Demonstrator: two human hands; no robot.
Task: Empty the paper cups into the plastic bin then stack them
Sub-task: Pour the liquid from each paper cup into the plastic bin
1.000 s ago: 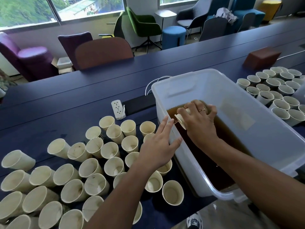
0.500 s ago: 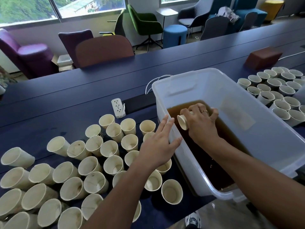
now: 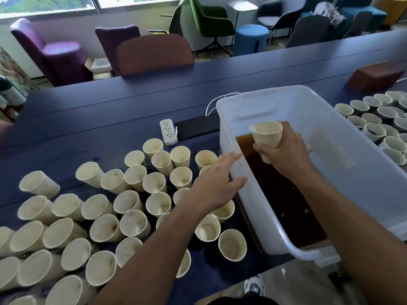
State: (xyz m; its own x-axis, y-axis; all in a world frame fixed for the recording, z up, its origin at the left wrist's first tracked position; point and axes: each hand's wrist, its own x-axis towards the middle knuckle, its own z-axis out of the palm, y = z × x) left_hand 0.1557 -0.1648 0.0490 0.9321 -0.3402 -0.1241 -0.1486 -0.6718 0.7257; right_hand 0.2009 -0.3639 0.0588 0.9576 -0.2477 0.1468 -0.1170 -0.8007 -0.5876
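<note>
Right hand [image 3: 284, 157] clamped on one cup [image 3: 267, 133], held upright over the bin [image 3: 275, 219], mouth up, inside looks empty. Bin stands on the counter [image 3: 154, 102] and holds dark brown liquid [image 3: 277, 194]. Left hand [image 3: 217, 183] spread, fingers apart, holding nothing; thumb touching the bin's left wall. Empty cups [image 3: 110, 205] crowded on the counter left of the bin, upright. Second group of cups [image 3: 378, 119] right of the bin; some show dark contents.
</note>
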